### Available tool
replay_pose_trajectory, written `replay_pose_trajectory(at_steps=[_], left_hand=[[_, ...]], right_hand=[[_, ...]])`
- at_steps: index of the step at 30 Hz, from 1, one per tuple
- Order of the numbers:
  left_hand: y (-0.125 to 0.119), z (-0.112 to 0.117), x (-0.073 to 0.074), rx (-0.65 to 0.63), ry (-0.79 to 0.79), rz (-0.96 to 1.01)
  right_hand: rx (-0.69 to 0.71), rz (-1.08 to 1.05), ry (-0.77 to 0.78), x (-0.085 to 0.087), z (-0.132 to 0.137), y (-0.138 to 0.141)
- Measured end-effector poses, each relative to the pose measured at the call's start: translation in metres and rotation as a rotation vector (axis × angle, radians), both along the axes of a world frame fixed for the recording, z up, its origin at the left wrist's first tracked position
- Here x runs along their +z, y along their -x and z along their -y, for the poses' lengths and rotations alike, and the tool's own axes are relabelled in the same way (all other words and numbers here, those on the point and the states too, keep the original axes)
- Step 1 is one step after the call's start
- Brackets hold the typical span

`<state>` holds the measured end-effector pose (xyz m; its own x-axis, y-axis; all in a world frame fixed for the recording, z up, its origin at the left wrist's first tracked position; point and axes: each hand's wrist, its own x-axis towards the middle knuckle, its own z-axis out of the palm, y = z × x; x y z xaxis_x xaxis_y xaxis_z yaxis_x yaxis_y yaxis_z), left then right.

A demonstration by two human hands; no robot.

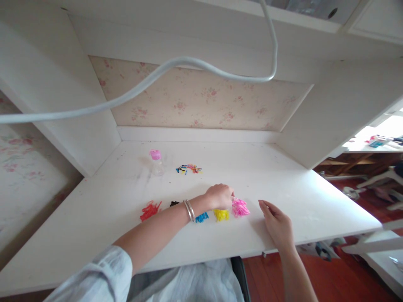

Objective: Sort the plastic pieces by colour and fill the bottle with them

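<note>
My left hand reaches across the white desk, fingers curled and closed at the edge of a pink pile of small clips; what they pinch is too small to name. A silver bangle sits on that wrist. My right hand rests flat on the desk just right of the pink pile, holding nothing. In a row lie a yellow pile, a blue pile, a small black pile and a red pile.
Farther back lie a mixed-colour heap of clips and a small clear bottle with a pink cap. A white cable hangs across the view. White side panels enclose the desk; its front edge is near my body.
</note>
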<state>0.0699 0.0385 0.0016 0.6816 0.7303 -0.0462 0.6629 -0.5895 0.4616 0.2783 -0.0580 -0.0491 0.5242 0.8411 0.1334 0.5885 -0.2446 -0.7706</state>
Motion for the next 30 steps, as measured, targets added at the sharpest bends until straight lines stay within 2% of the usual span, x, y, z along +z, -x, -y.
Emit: replay_pose_trajectory(at_steps=[5,9,11,14,17,19,22,25,28,30], left_hand=[[-0.016,-0.008,-0.003,0.027,0.056,0.014],[-0.002,-0.015,0.002,0.062,0.039,0.081],[0.014,-0.017,0.009,0.090,0.015,0.128],[0.052,-0.014,0.023,0.135,-0.024,0.201],[0.101,0.002,0.036,0.199,-0.053,0.257],[0.137,0.021,0.038,0.309,-0.072,0.314],[0.195,0.055,0.028,0.479,-0.053,0.377],[0.248,0.086,0.003,0.751,0.004,0.401],[0.284,0.108,-0.024,0.932,-0.019,0.404],[0.294,0.116,-0.037,0.998,-0.036,0.409]], right_hand=[[0.006,-0.003,0.002,0.002,0.001,0.000],[-0.007,-0.027,0.020,0.001,0.002,-0.001],[-0.002,-0.029,0.025,0.001,0.002,-0.001],[0.023,-0.027,0.034,0.000,0.001,-0.001],[0.057,-0.035,0.024,-0.001,-0.002,-0.002],[0.090,-0.048,0.018,-0.003,-0.006,-0.005],[0.130,-0.068,0.065,-0.004,-0.014,-0.006],[0.186,-0.042,0.084,0.005,-0.025,0.007],[0.328,0.091,0.069,0.026,-0.039,0.042],[0.440,0.215,0.102,0.042,-0.053,0.074]])
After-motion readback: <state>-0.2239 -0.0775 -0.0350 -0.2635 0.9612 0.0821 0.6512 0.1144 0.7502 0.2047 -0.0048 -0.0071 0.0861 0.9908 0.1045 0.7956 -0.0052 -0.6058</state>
